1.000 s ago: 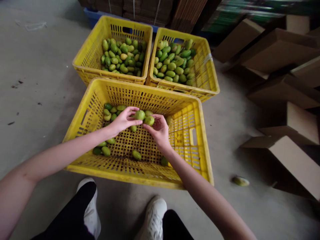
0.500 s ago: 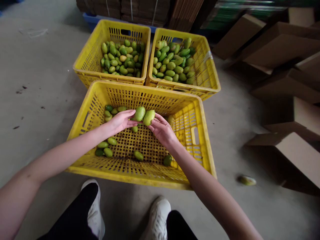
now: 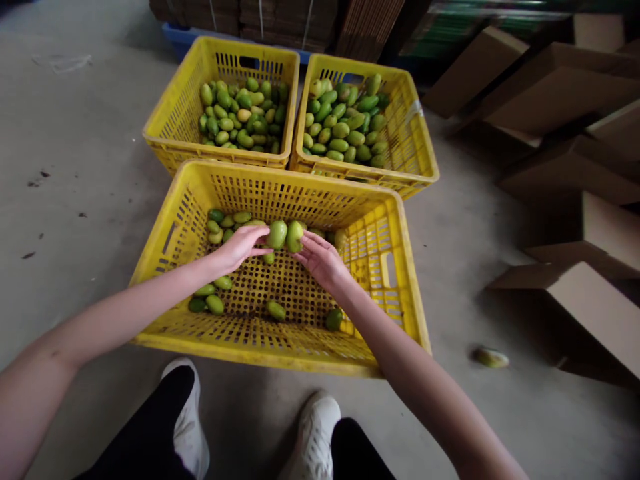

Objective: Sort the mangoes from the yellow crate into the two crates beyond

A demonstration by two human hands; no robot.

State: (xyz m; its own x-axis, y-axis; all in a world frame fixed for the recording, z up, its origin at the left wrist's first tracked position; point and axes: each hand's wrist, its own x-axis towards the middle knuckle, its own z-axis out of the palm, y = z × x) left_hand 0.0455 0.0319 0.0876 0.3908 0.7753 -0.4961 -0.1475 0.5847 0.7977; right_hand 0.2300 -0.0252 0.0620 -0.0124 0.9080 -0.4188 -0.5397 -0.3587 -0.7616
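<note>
Over the near yellow crate (image 3: 415, 293), my left hand (image 3: 243, 247) is closed on a green mango (image 3: 277, 235). My right hand (image 3: 323, 260) grips a second, yellower-green mango (image 3: 295, 237) by its right side. The two fruits are held side by side, very close together. Below them, more mangoes lie on the crate's perforated floor: a cluster along the back left, a group (image 3: 215, 305) at the left front, one (image 3: 275, 310) near the front middle and another (image 3: 334, 319) at the right front. My hands partly hide those at the back.
Behind stand two more yellow crates, left (image 3: 170, 120) and right (image 3: 420, 147), holding many mangoes. Open cardboard boxes (image 3: 595, 313) line the right side. One mango (image 3: 491, 357) lies on the floor there. Bundled flat cardboard (image 3: 287, 20) is at the back.
The mango in my right hand has turned from tilted to more upright. Both hands stay in nearly the same place over the crate, each still holding its mango.
</note>
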